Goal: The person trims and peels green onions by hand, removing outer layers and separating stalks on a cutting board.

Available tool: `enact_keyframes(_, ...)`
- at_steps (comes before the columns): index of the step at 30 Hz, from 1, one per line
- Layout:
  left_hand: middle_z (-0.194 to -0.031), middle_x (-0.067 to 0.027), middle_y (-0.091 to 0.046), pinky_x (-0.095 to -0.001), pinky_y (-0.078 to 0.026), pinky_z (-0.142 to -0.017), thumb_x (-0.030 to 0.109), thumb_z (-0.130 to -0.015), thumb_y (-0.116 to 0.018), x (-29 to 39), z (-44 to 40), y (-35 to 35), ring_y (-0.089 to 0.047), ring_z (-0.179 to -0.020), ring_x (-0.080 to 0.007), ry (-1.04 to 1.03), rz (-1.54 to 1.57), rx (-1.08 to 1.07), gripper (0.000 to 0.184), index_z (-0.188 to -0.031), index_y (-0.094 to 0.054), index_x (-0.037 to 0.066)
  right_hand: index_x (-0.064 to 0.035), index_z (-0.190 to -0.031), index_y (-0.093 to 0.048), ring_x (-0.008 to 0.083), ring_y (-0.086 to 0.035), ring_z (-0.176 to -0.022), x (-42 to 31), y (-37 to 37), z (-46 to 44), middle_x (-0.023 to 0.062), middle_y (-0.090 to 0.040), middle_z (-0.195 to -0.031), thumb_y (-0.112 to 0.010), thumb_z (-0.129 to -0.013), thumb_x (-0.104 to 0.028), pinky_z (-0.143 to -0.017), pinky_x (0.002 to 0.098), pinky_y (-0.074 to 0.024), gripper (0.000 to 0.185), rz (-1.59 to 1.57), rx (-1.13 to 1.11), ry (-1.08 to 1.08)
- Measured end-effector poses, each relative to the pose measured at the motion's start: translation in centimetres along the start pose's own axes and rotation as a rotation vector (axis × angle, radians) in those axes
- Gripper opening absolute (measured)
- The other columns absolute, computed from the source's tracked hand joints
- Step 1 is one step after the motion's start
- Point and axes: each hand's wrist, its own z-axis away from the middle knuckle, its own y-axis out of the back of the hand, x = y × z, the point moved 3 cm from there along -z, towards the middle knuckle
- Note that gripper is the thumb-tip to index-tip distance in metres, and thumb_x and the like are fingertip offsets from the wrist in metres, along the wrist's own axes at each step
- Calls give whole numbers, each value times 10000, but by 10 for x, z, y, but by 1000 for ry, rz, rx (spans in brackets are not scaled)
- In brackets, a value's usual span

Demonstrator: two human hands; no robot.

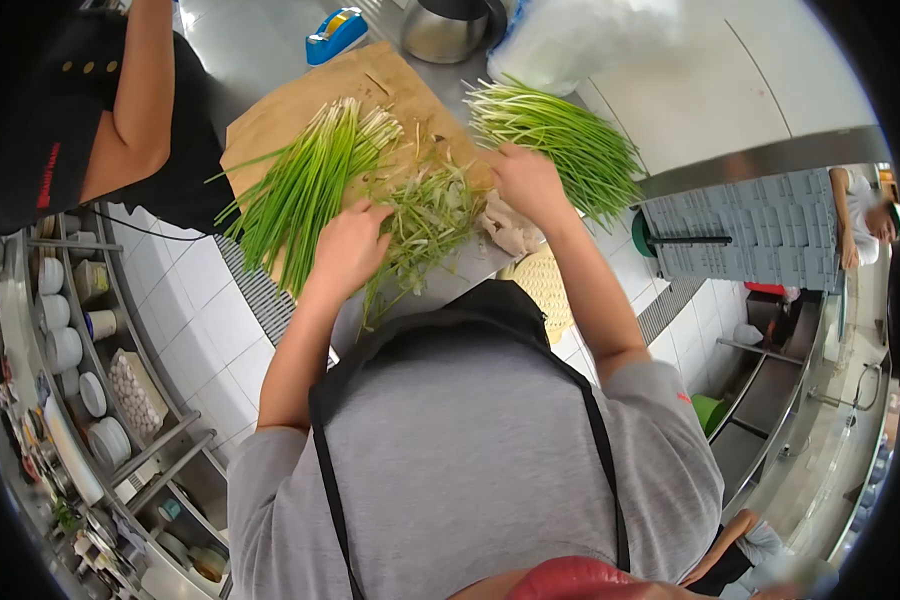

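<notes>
A bundle of long green stalks with white ends (pixel 315 180) lies on brown paper (pixel 260 130) at the left. My left hand (pixel 353 243) is beside its right edge, fingers curled, next to a loose heap of wilted trimmings (pixel 425 215); what its fingers hold, if anything, is too small to tell. My right hand (pixel 525 180) reaches to the left edge of a second bundle of green stalks (pixel 560 140). Its fingertips are partly hidden, and their grip cannot be made out. Just below that hand lies a crumpled beige cloth or paper (pixel 510 226).
A blue tape dispenser (pixel 336 36), a metal pitcher (pixel 438 30) and a white plastic bag (pixel 580 40) stand beyond the paper. A co-worker's bare arm (pixel 142 100) is at the upper left. Shelves with bowls (pixel 63 349) line the left; stacked grey trays (pixel 740 230) are at the right.
</notes>
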Motion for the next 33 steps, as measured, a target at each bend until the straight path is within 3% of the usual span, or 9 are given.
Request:
enact_keyframes(1, -866, -132, -586, -372, -459, -627, 44, -724, -565, -3, -2, 0, -577, -704, -309, 131, 65, -70, 89, -800, -602, 17, -95, -898, -621, 284, -556, -686, 1, 0, 8, 120, -556, -751, -571, -766, -148, -607, 350, -448, 151, -179, 27, -75)
enact_keyframes(4, -846, -132, -588, -381, -462, -634, 74, -721, -578, -11, 0, 17, -573, -707, -318, 81, 7, 226, 96, -798, -604, 25, -67, -811, -618, 292, -556, -691, 1, 2, 37, 118, -523, -730, -559, -766, -178, -589, 371, -450, 133, -127, 87, -239)
enact_keyframes(5, -805, -129, -584, -382, -461, -623, 100, -723, -582, -10, -1, 24, -571, -697, -316, -29, -77, 326, 99, -798, -612, 41, -66, -796, -617, 286, -551, -679, 0, -5, 45, 111, -519, -728, -569, -761, -169, -581, 366, -447, 120, -127, 115, -199)
enact_keyframes(11, -840, -120, -571, -362, -467, -627, 175, -722, -609, -56, -44, 29, -571, -738, -287, 277, -325, 308, 147, -807, -619, 56, -65, -717, -588, 266, -522, -643, 17, -50, 69, 86, -501, -718, -634, -724, -130, -544, 355, -420, 79, -302, 288, -160)
enact_keyframes(15, -873, -125, -576, -378, -459, -692, 249, -726, -608, -84, -61, 31, -561, -788, -288, 249, -424, 533, 228, -853, -634, 61, -54, -730, -537, 269, -523, -640, 13, -51, 63, 91, -502, -732, -644, -718, -144, -544, 355, -419, 140, -305, 314, -255)
enact_keyframes(19, -971, -159, -581, -392, -444, -736, 279, -771, -563, -133, -64, 39, -558, -834, -324, 345, -568, 334, 273, -919, -629, 59, -54, -747, -500, 268, -527, -640, 14, -51, 63, 95, -500, -737, -643, -714, -143, -541, 352, -421, 172, -297, 314, -246)
enact_keyframes(25, -891, -130, -585, -392, -440, -727, 207, -728, -580, -124, -61, 44, -542, -840, -291, 406, -91, 69, 167, -783, -654, 68, -51, -749, -499, 245, -510, -627, 11, -50, 62, 87, -486, -717, -640, -714, -118, -543, 329, -415, 160, -256, 322, -197)
enact_keyframes(28, -845, -106, -578, -377, -443, -716, 179, -709, -595, -111, -51, 41, -546, -813, -277, 193, -384, 356, 125, -729, -653, 70, -62, -740, -501, 255, -528, -636, 13, -52, 62, 83, -497, -732, -630, -720, -147, -549, 340, -426, 155, -251, 312, -212)
enact_keyframes(33, -822, -93, -573, -375, -444, -704, 162, -696, -606, -108, -44, 42, -550, -794, -276, 156, -447, 433, 107, -721, -646, 66, -66, -727, -502, 273, -542, -638, 11, -48, 61, 85, -508, -738, -619, -725, -167, -545, 357, -435, 155, -255, 281, -228)
